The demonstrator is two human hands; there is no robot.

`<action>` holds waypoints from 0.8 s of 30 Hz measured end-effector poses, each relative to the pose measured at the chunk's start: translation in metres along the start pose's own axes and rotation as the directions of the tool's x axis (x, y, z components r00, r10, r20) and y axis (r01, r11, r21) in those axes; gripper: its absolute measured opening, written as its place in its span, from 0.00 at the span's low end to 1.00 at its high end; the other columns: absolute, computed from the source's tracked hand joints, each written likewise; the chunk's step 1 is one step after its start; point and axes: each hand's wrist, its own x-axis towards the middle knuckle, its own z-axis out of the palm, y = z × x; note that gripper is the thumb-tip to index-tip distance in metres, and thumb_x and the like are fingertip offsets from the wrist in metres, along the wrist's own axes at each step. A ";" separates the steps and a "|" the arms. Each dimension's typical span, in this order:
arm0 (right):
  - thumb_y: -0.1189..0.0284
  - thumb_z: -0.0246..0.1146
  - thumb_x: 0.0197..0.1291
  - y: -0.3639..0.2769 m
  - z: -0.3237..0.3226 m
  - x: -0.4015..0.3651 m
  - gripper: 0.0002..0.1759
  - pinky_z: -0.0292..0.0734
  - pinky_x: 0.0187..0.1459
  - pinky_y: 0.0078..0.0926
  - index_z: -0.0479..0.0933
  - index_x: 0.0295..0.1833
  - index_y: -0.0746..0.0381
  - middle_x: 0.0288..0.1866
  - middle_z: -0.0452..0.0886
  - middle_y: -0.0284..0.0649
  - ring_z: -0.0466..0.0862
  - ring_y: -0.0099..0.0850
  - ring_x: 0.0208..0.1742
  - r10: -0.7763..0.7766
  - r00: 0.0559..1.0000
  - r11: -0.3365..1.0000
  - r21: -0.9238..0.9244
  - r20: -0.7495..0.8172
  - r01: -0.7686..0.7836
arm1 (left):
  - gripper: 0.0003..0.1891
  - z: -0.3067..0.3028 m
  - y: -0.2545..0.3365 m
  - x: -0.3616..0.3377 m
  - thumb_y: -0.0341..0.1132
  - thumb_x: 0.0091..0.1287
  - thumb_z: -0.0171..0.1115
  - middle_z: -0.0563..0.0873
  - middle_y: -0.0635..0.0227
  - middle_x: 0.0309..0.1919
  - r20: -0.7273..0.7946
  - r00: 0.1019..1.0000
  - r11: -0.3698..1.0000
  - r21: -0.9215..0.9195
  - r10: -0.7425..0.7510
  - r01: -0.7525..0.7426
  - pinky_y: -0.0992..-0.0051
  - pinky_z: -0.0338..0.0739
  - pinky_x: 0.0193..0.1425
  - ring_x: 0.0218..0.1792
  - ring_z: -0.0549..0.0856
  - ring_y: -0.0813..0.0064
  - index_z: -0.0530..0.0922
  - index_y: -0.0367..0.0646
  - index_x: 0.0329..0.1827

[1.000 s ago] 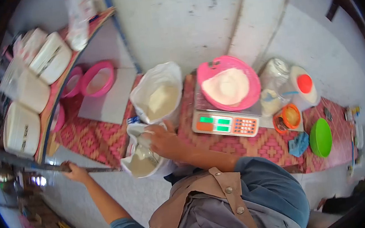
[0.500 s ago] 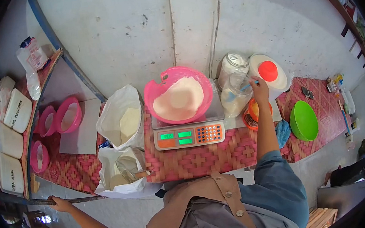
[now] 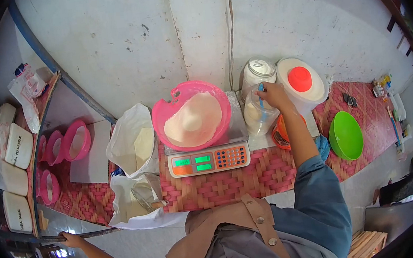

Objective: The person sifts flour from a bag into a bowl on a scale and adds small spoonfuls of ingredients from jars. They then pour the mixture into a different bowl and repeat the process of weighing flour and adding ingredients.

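Observation:
My right hand (image 3: 275,95) is closed on the upper end of a blue plastic spoon (image 3: 262,104), which stands nearly upright in a clear jar (image 3: 254,120) of pale powder. Left of the jar, a pink bowl (image 3: 160,121) with a broken rim holds white powder on a digital scale (image 3: 208,160) with lit green displays. Far to the left, my left hand (image 3: 72,239) is wrapped around the dark shelf edge (image 3: 93,234). An orange-lidded tub (image 3: 280,134) is partly hidden beneath my right forearm.
Two white sacks (image 3: 118,137) of powder stand left of the scale; a scoop (image 3: 142,200) lies in the nearer one. Behind the jar are a lidded jar (image 3: 259,69) and a white bucket (image 3: 313,96). A green bowl (image 3: 345,136) sits right. Labelled tubs (image 3: 18,146) line the left shelf.
My right hand has moved left and slightly up, bringing the spoon from a slant to nearly upright in the jar. The left hand keeps its hold; the view has shifted slightly.

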 end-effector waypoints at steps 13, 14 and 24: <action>0.70 0.56 0.54 -0.030 -0.048 -0.029 0.08 0.65 0.27 0.17 0.73 0.34 0.64 0.20 0.72 0.30 0.69 0.18 0.24 0.146 0.920 0.672 0.719 -0.365 0.178 | 0.12 0.000 0.006 -0.003 0.34 0.55 0.52 0.77 0.57 0.29 -0.010 1.000 0.999 -0.026 0.023 -0.023 0.68 0.69 0.39 0.31 0.75 0.64 0.75 0.32 0.34; 0.70 0.54 0.56 -0.032 -0.052 -0.036 0.08 0.65 0.26 0.16 0.73 0.34 0.64 0.20 0.71 0.30 0.69 0.17 0.23 0.184 0.888 0.623 0.749 -0.420 0.225 | 0.12 -0.001 0.002 -0.002 0.34 0.55 0.52 0.77 0.57 0.29 -0.013 1.000 1.000 -0.025 0.019 -0.019 0.68 0.69 0.39 0.31 0.75 0.64 0.75 0.32 0.34; 0.70 0.51 0.59 0.016 -0.044 -0.080 0.09 0.62 0.18 0.13 0.71 0.33 0.63 0.19 0.71 0.33 0.68 0.17 0.17 0.672 0.652 0.356 0.925 -0.351 0.131 | 0.09 0.001 -0.003 -0.001 0.30 0.55 0.52 0.76 0.58 0.31 0.006 0.999 0.998 -0.063 0.032 -0.032 0.71 0.70 0.40 0.32 0.74 0.66 0.73 0.31 0.34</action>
